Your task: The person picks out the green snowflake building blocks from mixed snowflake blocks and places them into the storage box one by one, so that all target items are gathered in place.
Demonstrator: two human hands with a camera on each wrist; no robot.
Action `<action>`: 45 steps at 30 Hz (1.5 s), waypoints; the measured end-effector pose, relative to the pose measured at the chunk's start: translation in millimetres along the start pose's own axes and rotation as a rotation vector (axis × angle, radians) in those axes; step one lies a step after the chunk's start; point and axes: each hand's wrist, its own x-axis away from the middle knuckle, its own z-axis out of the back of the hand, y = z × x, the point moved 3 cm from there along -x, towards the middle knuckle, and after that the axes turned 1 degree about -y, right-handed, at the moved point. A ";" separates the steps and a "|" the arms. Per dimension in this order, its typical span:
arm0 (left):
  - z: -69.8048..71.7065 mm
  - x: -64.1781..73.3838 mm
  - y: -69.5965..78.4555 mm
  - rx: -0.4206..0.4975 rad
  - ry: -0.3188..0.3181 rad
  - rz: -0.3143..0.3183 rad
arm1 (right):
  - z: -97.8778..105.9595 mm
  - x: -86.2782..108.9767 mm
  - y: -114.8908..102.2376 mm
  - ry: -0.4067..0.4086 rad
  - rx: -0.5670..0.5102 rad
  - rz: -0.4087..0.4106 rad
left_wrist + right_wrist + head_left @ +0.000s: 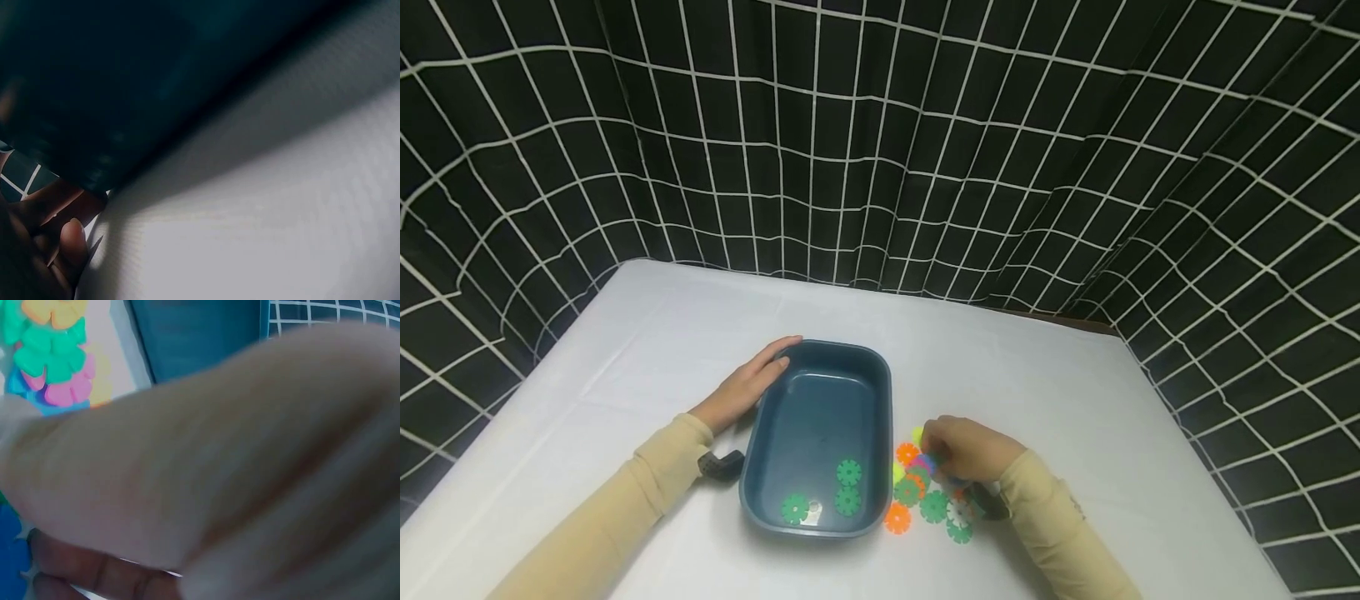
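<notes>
A blue-grey plastic tub (820, 417) stands on the table, with several green notched plastic discs (848, 473) at its near end. My left hand (747, 387) holds the tub's far left corner, thumb over the rim. In the left wrist view, its fingers (74, 240) show beside the dark tub wall. Right of the tub lies a loose pile of notched discs (934, 506) in orange, green, white, yellow, pink and blue. Over the pile's far side, my right hand (970, 448) reaches down with bent fingers; I cannot tell whether they pinch a disc. A blue disc (11, 550) shows near them.
White cloth (700, 304) covers the table. Black curtains with a white grid (850, 150) rise behind it and along both sides. A dark strap piece (721, 465) from the left wrist sits against the tub's left wall. One orange disc (897, 517) lies close to the tub's right side.
</notes>
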 end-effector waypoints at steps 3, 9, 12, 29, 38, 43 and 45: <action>0.4 1.1 -0.1 0.002 0.005 0.002 | -0.3 0.8 1.2 -0.014 -0.007 -0.031; -0.7 0.8 -0.1 0.008 -0.002 -0.008 | 2.8 4.2 3.7 -0.023 -0.075 -0.098; 0.0 1.3 0.7 0.003 0.002 -0.008 | 3.0 2.8 8.3 -0.009 -0.073 -0.101; 2.2 0.6 -2.2 0.008 0.000 0.002 | 14.7 2.4 17.8 0.135 -0.089 0.012; 1.1 -0.3 -0.6 -0.012 0.001 0.009 | 51.2 -8.6 -6.4 0.218 -0.118 0.069; 2.7 -0.9 -1.5 -0.014 0.003 -0.003 | 73.4 -20.8 -32.5 0.201 -0.115 0.180; 3.8 -1.4 -2.5 -0.017 0.007 -0.002 | 78.9 -27.6 -43.6 0.187 -0.102 0.214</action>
